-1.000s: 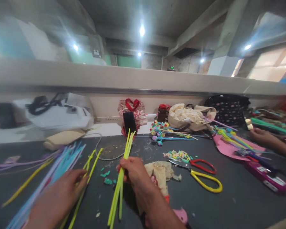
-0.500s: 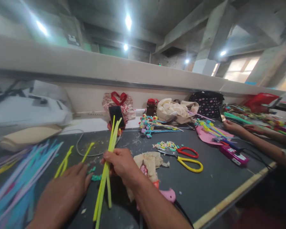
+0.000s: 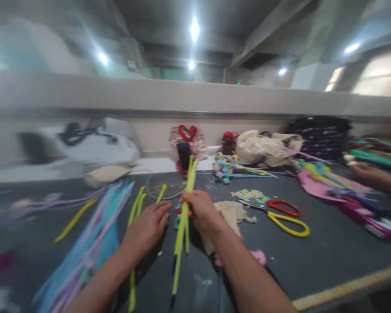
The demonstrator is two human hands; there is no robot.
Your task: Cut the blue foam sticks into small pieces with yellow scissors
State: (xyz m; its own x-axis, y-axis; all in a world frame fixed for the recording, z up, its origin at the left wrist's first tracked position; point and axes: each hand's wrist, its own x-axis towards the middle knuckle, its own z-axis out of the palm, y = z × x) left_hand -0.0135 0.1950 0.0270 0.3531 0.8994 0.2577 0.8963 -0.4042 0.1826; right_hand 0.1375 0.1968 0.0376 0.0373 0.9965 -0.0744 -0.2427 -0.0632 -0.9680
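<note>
My right hand (image 3: pixel 202 211) is closed around a small bunch of yellow pipe cleaners (image 3: pixel 183 228), which slant upright above the table. My left hand (image 3: pixel 147 225) lies low over the tabletop with its fingers stretched out and together. Loose yellow pipe cleaners (image 3: pixel 132 284) run beneath and beside it; whether the fingertips touch them I cannot tell. Small green bits, partly hidden, lie between the hands. Under my right forearm are a crumpled beige cloth (image 3: pixel 230 214) and a pink-handled tool (image 3: pixel 258 257), mostly covered.
Blue and lilac pipe cleaners (image 3: pixel 99 226) lie at left. Scissors (image 3: pixel 288 221) with red and yellow handles rest at right near cut bits (image 3: pixel 252 195). Behind stand a phone (image 3: pixel 183 154), a red-capped bottle (image 3: pixel 228 142) and beaded stems (image 3: pixel 226 167). A co-worker's hand (image 3: pixel 365 171) shows far right.
The view has turned left, so the table things sit further right. My right hand still grips the yellow bunch; my left hand stays low by the loose yellow ones.
</note>
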